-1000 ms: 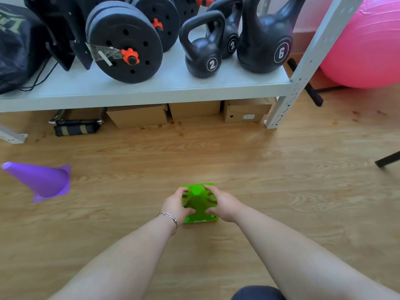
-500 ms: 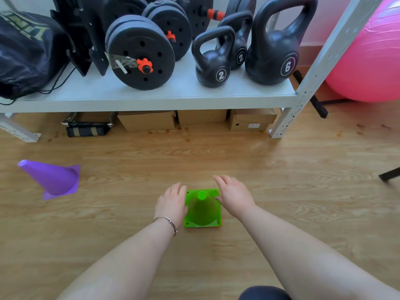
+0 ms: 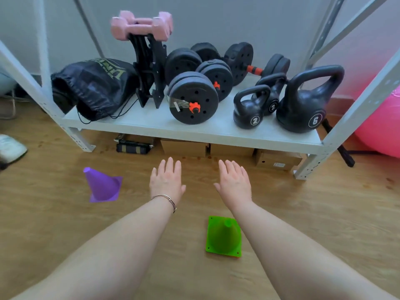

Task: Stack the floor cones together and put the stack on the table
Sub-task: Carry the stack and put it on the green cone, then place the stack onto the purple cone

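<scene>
A green cone (image 3: 224, 236) stands upright on the wooden floor between my two forearms, with an orange edge showing under its base. A purple cone (image 3: 102, 186) stands upright on the floor to the left, apart from it. My left hand (image 3: 167, 184) is flat, fingers spread and empty, held above the floor just right of the purple cone. My right hand (image 3: 234, 184) is also spread and empty, beyond the green cone and not touching it.
A white metal shelf (image 3: 194, 131) runs across the back, loaded with weight plates (image 3: 192, 97), kettlebells (image 3: 303, 105), a black bag (image 3: 95, 85) and pink dumbbells (image 3: 141, 24). Cardboard boxes (image 3: 229, 149) sit beneath it. A pink exercise ball (image 3: 381, 126) is at the right.
Both hands let go of the green cone and moved forward past it, opening flat. The view tilted up, so the cone now lies nearer to me and more of the shelf shows.
</scene>
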